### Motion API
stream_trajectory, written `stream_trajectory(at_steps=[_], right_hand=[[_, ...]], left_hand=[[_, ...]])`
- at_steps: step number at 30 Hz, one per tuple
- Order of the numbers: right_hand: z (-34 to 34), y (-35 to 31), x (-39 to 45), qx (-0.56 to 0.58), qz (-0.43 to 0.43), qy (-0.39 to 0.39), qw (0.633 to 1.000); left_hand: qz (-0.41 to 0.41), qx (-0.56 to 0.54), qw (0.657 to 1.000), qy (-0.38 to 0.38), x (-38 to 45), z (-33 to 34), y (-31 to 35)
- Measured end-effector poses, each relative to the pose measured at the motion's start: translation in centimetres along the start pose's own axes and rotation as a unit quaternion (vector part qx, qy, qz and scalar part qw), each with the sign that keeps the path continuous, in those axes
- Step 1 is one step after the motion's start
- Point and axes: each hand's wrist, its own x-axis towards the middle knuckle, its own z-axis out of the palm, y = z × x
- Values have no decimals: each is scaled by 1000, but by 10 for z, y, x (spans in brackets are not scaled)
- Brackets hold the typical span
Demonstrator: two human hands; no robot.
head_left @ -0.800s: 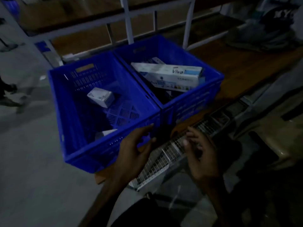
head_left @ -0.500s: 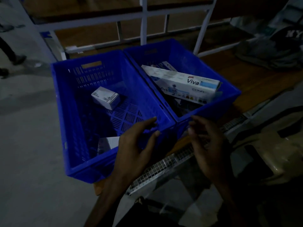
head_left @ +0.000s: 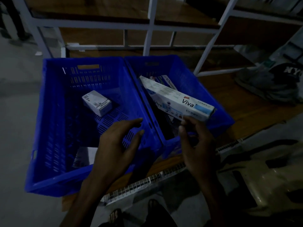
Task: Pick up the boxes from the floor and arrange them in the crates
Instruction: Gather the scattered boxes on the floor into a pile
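Note:
Two blue crates stand side by side. The left crate (head_left: 49, 122) holds a small white box (head_left: 96, 102) near its middle and a flat pale box (head_left: 85, 157) at its near wall. The right crate (head_left: 190, 76) holds a long white "Viva" box (head_left: 173, 97) lying slanted over other boxes. My left hand (head_left: 118, 145) hovers over the left crate's near right corner, fingers loosely spread, holding nothing. My right hand (head_left: 196, 145) hangs over the right crate's near wall; its fingertips reach the near end of the "Viva" box, and contact is unclear.
A white metal rack (head_left: 150, 27) with wooden shelves stands behind the crates. A long white perforated strip (head_left: 147, 182) lies on the floor below my hands. Dark clothing and a cap (head_left: 282, 79) lie at the right. My sandalled feet (head_left: 118, 215) are at the bottom. Grey floor spreads left.
Both hands have risen from below the crates' near wall to over the crates. The right hand's fingertips now reach the "Viva" box. The view has shifted closer.

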Motion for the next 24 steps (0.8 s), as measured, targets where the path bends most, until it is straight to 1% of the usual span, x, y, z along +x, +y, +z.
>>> stream_trajectory(at_steps=[6,9,13,16,20,24], right_hand=[[-11,27,39,31,-23,-18,999],[-19,40,59,58,-26,-42,997],[-32,57,78,78,-35,-96,992],[-36,69,88,114,-45,-144,982],[-31,76,93,148,-62,-200,967],[-17,68,89,179,-92,-255,946]], left_hand=[[-25,36,999,24,14,42,12],[-35,56,997,35,25,65,22],[-50,80,994,55,31,89,35],[-77,96,989,79,21,99,43],[-127,123,979,105,1,97,52],[-163,169,962,140,-21,84,65]])
